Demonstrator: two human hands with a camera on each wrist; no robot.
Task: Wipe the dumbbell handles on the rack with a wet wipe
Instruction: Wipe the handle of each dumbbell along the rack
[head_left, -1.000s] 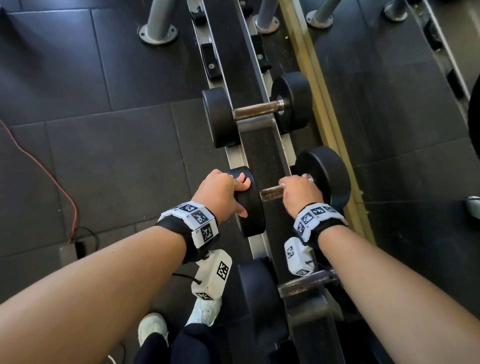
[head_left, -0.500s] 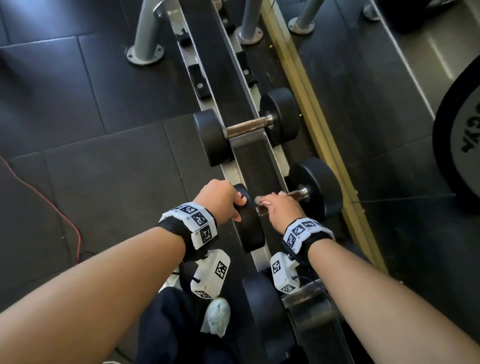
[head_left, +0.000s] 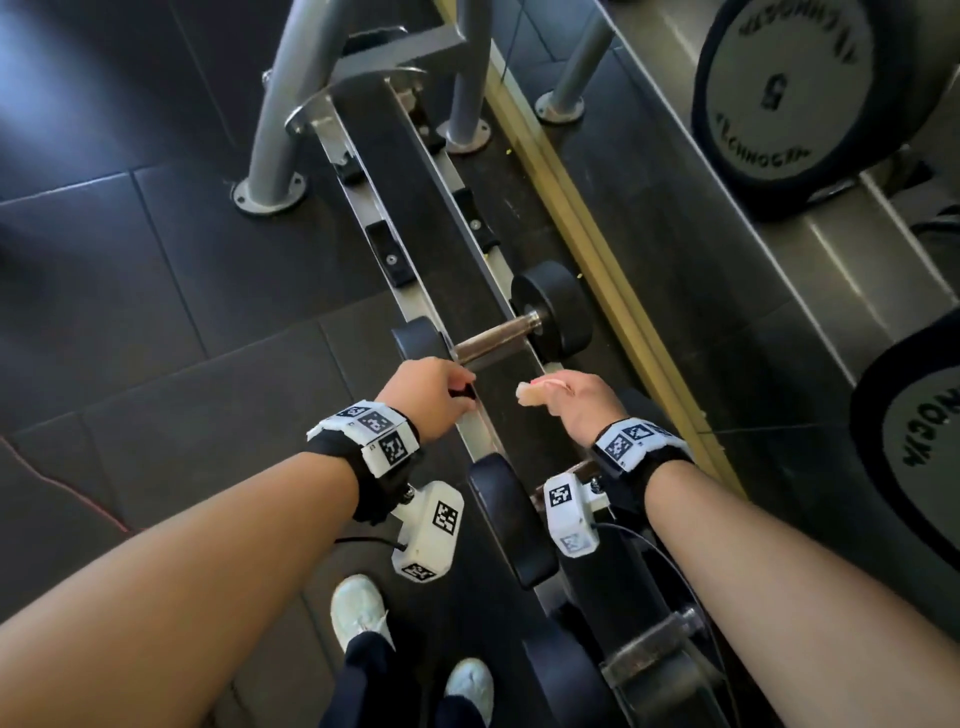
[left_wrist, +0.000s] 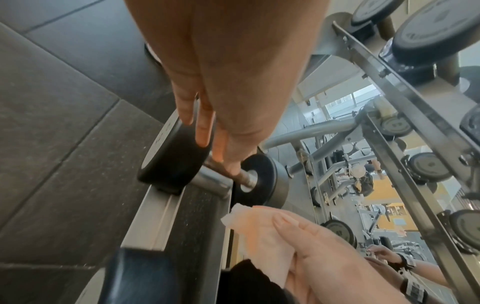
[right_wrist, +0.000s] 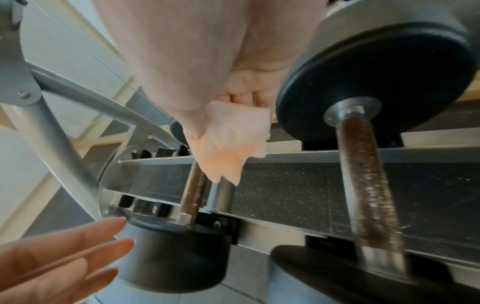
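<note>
Right hand (head_left: 584, 402) pinching the soft, limp wet wipe (head_left: 530, 391) at 5 o'clock of the heavy rack-cradled dumbbell's rigid knurled handle (head_left: 496, 340); left hand (head_left: 428, 397), fingers straight, reaching for its near head.

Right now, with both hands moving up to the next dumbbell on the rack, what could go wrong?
1. The left hand has straight fingers by the dumbbell head; if the weight rolls, they could be pinched against the rack.
2. The wet wipe is bunched in the right hand, with only a small corner sticking out, so it may cover little of the handle.
</note>
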